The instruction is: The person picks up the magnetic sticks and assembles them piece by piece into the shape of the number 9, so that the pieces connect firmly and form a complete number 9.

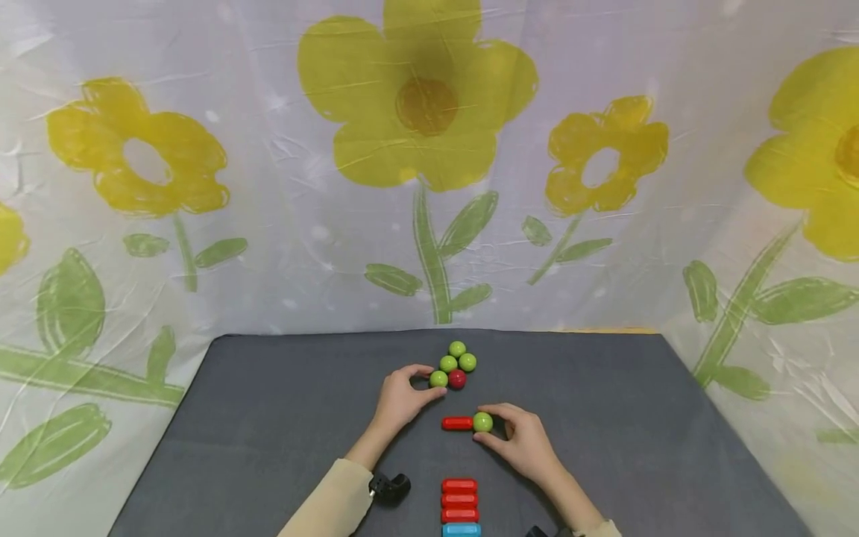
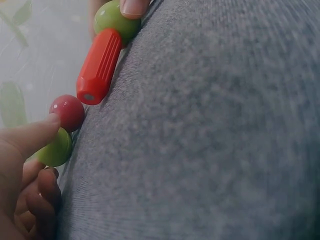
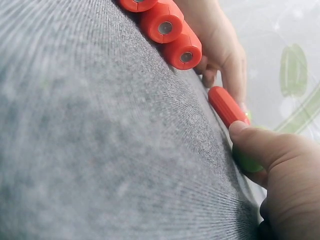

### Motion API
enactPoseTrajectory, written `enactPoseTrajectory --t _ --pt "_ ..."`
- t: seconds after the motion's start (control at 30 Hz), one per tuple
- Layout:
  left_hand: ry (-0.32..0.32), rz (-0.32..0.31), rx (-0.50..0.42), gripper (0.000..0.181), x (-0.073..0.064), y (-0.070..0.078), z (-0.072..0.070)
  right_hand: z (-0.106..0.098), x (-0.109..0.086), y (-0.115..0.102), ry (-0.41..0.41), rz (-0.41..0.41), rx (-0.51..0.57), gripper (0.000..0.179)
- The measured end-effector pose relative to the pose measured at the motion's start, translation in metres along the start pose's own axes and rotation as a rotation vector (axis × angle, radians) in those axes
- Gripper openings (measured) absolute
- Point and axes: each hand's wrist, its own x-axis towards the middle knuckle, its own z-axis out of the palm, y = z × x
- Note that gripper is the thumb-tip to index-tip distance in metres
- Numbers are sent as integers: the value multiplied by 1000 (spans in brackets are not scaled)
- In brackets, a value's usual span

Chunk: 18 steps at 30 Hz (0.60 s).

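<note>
In the head view my left hand (image 1: 403, 399) has thumb and forefinger around a green ball (image 1: 438, 379) at the near left of a small cluster. A red ball (image 1: 457, 380) sits right beside it; in the left wrist view my thumb (image 2: 37, 135) overlaps both. My right hand (image 1: 520, 436) pinches another green ball (image 1: 482, 423) between thumb and fingers. One end of a red ribbed rod (image 1: 458, 424) meets that ball, and its other end, with a grey metal tip (image 2: 89, 96), points left. My right thumb (image 3: 250, 140) partly covers this ball in the right wrist view.
Several more green balls (image 1: 458, 349) lie behind the red ball on the dark grey tabletop (image 1: 282, 418). Nearer me, red rods (image 1: 459, 500) lie side by side above a blue rod (image 1: 461, 530). A flower-patterned curtain (image 1: 268, 224) hangs behind the table.
</note>
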Motion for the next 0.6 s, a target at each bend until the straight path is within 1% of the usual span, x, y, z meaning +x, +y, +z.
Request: enactPoseTrajectory --t 0.23,0.6 --pt "19 -21 8 47 1 2 2 0 0 1 -11 11 4 42" --pt "41 -10 0 39 2 1 5 0 0 -1 -1 -5 18 42"
